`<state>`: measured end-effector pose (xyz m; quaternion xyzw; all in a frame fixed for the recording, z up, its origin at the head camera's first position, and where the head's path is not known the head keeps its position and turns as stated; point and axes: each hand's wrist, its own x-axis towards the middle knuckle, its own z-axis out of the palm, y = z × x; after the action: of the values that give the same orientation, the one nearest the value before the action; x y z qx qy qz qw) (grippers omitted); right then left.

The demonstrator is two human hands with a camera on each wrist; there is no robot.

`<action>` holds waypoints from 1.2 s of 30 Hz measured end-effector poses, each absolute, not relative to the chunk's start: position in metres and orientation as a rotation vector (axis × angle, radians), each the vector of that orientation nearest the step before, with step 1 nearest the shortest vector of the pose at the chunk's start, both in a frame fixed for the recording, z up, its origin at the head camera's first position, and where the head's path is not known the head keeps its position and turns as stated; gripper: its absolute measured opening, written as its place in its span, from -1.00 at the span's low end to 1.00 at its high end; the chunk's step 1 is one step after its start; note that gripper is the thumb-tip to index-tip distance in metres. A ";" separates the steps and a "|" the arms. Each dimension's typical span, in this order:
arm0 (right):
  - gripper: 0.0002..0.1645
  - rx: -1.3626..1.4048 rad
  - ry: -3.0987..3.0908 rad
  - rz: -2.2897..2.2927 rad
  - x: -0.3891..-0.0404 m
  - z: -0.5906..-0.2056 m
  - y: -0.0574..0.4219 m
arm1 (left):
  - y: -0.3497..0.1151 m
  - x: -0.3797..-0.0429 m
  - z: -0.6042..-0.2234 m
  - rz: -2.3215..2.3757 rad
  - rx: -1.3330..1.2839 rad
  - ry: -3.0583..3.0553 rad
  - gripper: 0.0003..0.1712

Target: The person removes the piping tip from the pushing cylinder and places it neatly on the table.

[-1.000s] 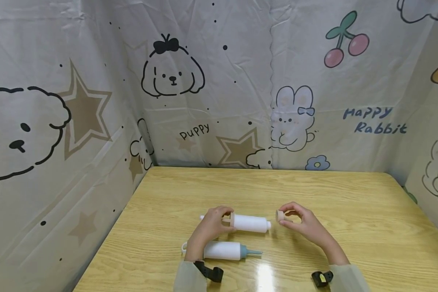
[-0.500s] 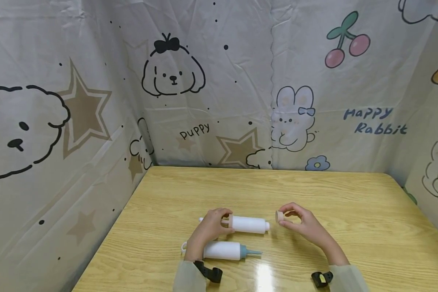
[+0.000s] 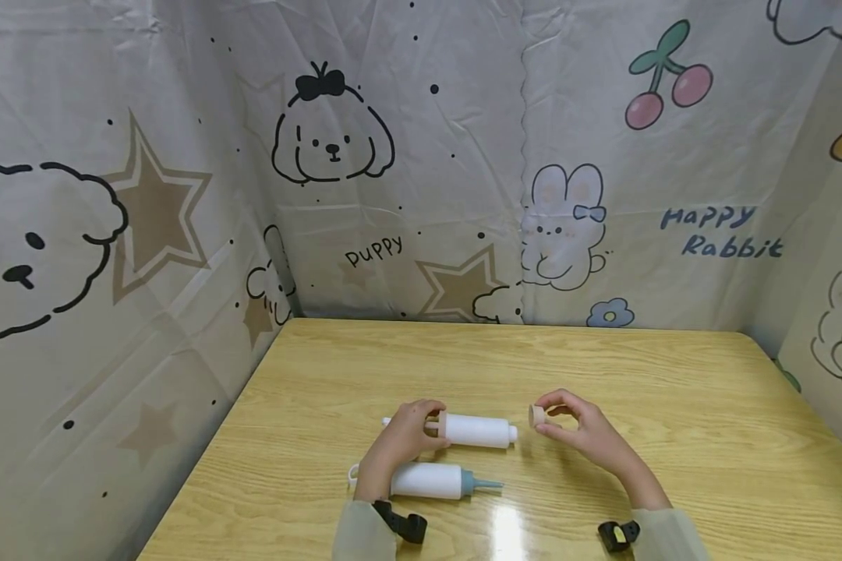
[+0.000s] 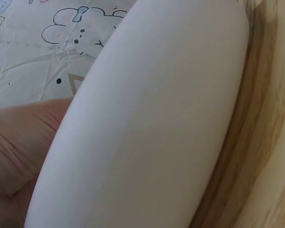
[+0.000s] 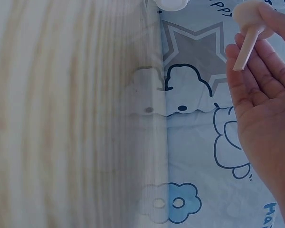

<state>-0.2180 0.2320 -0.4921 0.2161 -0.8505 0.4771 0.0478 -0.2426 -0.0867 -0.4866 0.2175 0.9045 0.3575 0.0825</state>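
Note:
My left hand (image 3: 410, 428) grips the left end of a white tube-shaped bottle (image 3: 479, 431), by its beige collar (image 3: 443, 425) with a thin rod. Facing right is the bottle's narrow white neck (image 3: 513, 434). My right hand (image 3: 585, 425) pinches a beige nozzle cap (image 3: 536, 416) between thumb and fingers, a short gap from that neck. In the right wrist view the nozzle (image 5: 248, 47) of this cap points back over the palm. Nearer the body lies a second white bottle (image 3: 428, 481) with a blue-green nozzle (image 3: 482, 483), partly under my left wrist.
Both bottles are at the middle of the wood-grain table (image 3: 603, 366). A printed cloth (image 3: 428, 156) hangs behind the table and along its sides. A white loop (image 3: 353, 474) sticks out at the left end of the nearer bottle.
Over the last second the bottle in my left hand has shifted very slightly to the left. The right hand stays in place, still pinching the nozzle cap.

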 end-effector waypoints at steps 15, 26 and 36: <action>-0.74 0.623 -2.626 1.448 -0.217 -0.489 0.230 | -0.087 -0.240 -0.484 1.118 0.616 2.694 -0.25; -0.75 0.645 -2.600 1.429 -0.220 -0.490 0.224 | -0.076 -0.240 -0.478 1.230 0.788 2.840 -0.29; -0.77 0.681 -2.566 1.423 -0.222 -0.491 0.213 | -0.061 -0.242 -0.480 1.296 1.070 2.901 -0.34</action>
<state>-0.2217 0.2129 -0.4912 0.2256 -0.8501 0.4714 0.0649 -0.2416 -0.0611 -0.4803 0.3174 0.8605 0.3844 -0.1053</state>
